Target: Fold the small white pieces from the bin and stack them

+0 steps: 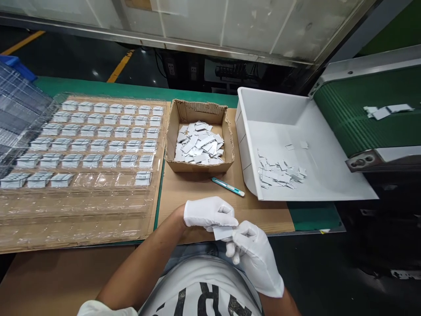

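Observation:
A small flat white rectangular piece (222, 233) is pinched between my two gloved hands, close in front of my body at the table's front edge. My left hand (210, 213), in a white glove, grips its left and upper side. On the right end of the piece, the thumb and fingers of my right hand (255, 250) are closed, also gloved in white. Whether more pieces lie behind it is hidden. Just beyond my hands lies a teal and white utility knife (228, 186). A cardboard box (199, 167) behind the knife holds a heap of similar white pieces (200, 145).
At left, a clear plastic tray (98, 181) carries rows of stacked white pieces (111, 160). A large white bin (329, 175) with scattered pieces stands at right, below a green conveyor belt (378, 127) bearing several more. Stacked trays (19, 105) rise at far left.

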`<state>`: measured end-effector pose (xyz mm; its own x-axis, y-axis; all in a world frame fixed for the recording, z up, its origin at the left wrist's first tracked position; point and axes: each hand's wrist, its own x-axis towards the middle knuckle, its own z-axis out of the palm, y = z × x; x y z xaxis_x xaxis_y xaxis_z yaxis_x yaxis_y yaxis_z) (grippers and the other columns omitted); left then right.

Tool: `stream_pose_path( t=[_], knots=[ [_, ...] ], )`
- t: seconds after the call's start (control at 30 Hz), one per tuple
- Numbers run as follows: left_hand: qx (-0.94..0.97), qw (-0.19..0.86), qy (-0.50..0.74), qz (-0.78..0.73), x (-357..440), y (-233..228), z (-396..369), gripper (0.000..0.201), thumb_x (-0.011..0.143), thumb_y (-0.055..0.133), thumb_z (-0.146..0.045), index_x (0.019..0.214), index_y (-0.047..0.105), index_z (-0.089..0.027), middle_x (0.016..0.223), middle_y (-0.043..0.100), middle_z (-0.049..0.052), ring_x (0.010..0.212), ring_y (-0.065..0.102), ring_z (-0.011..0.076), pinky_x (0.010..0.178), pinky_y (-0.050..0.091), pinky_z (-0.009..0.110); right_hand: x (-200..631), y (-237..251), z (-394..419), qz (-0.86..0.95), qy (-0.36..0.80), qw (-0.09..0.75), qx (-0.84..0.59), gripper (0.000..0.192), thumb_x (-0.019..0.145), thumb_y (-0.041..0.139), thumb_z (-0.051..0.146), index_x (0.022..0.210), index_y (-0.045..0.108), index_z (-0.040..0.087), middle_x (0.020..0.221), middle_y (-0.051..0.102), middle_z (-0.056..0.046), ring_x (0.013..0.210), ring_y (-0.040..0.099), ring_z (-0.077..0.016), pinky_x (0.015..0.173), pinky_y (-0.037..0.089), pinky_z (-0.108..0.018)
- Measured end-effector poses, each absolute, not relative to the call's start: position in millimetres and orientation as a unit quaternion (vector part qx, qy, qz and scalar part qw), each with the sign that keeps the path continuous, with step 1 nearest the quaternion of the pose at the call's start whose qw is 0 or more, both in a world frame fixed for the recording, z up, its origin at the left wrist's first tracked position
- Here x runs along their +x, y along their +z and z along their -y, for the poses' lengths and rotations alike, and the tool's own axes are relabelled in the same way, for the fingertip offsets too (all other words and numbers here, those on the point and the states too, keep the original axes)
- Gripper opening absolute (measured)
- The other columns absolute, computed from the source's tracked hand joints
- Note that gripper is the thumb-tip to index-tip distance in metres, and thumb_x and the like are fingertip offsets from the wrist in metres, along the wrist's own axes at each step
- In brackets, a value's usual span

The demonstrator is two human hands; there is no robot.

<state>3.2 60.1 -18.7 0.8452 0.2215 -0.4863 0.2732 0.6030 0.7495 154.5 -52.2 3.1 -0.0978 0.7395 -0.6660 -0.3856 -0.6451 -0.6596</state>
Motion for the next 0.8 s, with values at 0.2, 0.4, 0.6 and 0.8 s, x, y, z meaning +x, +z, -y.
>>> stream_pose_path(
  t=[0.2,0.4,0.6,0.8],
  knots=[
    [0.452,0.844,-0.014,-0.289,2.4,-21.9,-57.9,0.045,0.074,0.065,-0.059,0.061,0.051,-0.018,0.044,0.042,-0.008,0.037,0.035,0.0064,0.035,0.024,0.019,154.8,0.6,50.9,0.153,0.729,0.393,-0.540,0.029,0.074,0.071,0.039,0.064,0.059,0.015,0.052,0.066,-0.001,0.038,0.049,-0.0072,0.039,0.033,-0.018],
    [0.495,0.819,-0.024,-0.290,0.9,-19.8,-61.2,0.035,0.079,0.063,-0.045,0.061,0.051,-0.018,0.044,0.043,-0.007,0.038,0.036,0.0064,0.035,0.024,0.019,154.8,-1.2,51.0,0.148,0.737,0.378,-0.540,0.027,0.075,0.069,0.037,0.063,0.056,0.016,0.053,0.067,-0.002,0.036,0.050,-0.0073,0.039,0.032,-0.017],
    [0.517,0.797,-0.042,-0.308,1.0,-13.5,-64.3,0.031,0.078,0.062,-0.041,0.060,0.051,-0.018,0.046,0.044,-0.007,0.039,0.038,0.0064,0.036,0.026,0.018,154.7,-0.6,49.8,0.152,0.736,0.379,-0.541,0.029,0.075,0.070,0.037,0.064,0.057,0.015,0.054,0.068,-0.003,0.038,0.051,-0.0069,0.041,0.034,-0.017],
    [0.516,0.795,-0.041,-0.316,1.7,-14.5,-63.7,0.030,0.077,0.062,-0.041,0.061,0.052,-0.018,0.046,0.043,-0.008,0.040,0.037,0.0065,0.036,0.025,0.018,156.0,-4.9,50.5,0.154,0.738,0.380,-0.535,0.030,0.077,0.071,0.039,0.066,0.058,0.015,0.055,0.068,-0.002,0.039,0.052,-0.0067,0.042,0.036,-0.017]
  ],
)
